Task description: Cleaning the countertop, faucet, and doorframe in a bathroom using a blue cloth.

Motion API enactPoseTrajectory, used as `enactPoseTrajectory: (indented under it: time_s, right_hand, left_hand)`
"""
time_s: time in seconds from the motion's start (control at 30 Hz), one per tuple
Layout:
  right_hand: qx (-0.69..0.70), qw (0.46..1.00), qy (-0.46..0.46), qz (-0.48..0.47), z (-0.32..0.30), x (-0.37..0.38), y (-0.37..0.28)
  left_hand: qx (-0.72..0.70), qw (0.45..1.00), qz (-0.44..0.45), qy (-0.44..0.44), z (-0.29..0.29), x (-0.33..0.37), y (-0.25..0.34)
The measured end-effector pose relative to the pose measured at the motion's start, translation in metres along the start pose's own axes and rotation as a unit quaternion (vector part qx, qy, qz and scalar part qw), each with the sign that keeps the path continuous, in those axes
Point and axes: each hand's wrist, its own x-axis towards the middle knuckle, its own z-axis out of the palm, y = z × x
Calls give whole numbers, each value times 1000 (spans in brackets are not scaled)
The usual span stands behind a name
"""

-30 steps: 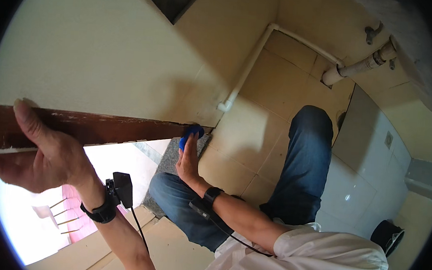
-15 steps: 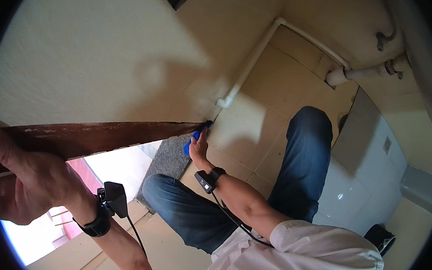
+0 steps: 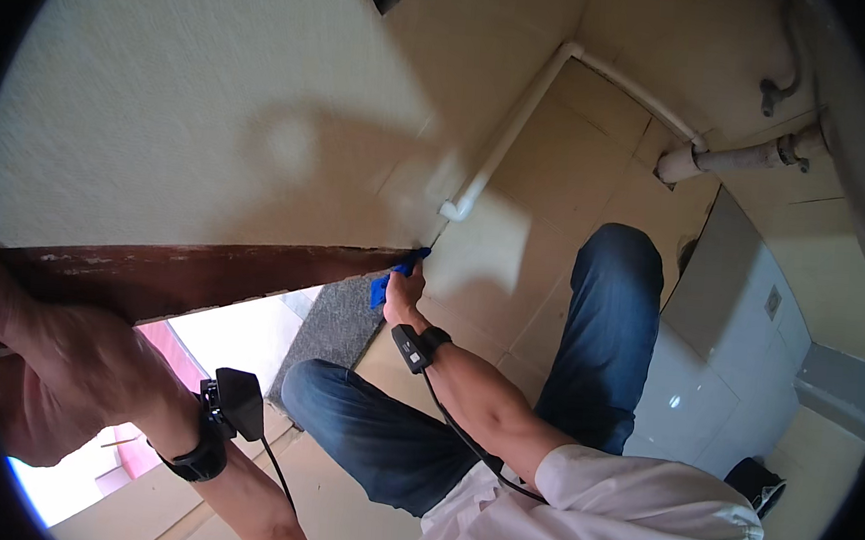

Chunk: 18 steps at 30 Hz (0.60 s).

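A crumpled blue cloth [image 3: 381, 292] is in my right hand [image 3: 406, 290], whose fingers are closed on it. The cloth touches the foot of a reddish-brown wooden door frame [image 3: 222, 273], where the frame meets the wall and floor. Chipped, pale patches run along the frame's edge. My left hand [image 3: 69, 375] is wrapped round the near part of the same frame, thumb on its wall side. The fingertips of that hand are partly hidden at the picture's rim.
A grey stone threshold [image 3: 333, 328] lies beside the frame's foot. White pipe [image 3: 501, 149] runs along the wall's base to a thicker drain pipe [image 3: 741, 159]. My bent knees [image 3: 617, 283] stand over tan floor tiles [image 3: 583, 130]. Glossy pale tiles [image 3: 717, 360] lie at right.
The view has shifted slightly. My right hand and the cloth stay at the frame's foot, the cloth bunched a little differently. My left hand remains on the frame.
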Motion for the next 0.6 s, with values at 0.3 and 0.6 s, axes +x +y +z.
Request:
enactPoseTrajectory:
  time_s: [0.3, 0.6]
  right_hand:
    - [178, 974, -73, 124, -15, 24, 1]
    - [147, 979, -127, 62, -24, -48, -59]
  left_hand:
    - [-63, 987, 145, -37, -6, 14, -30]
    - [-66, 995, 75, 12, 12, 12, -18]
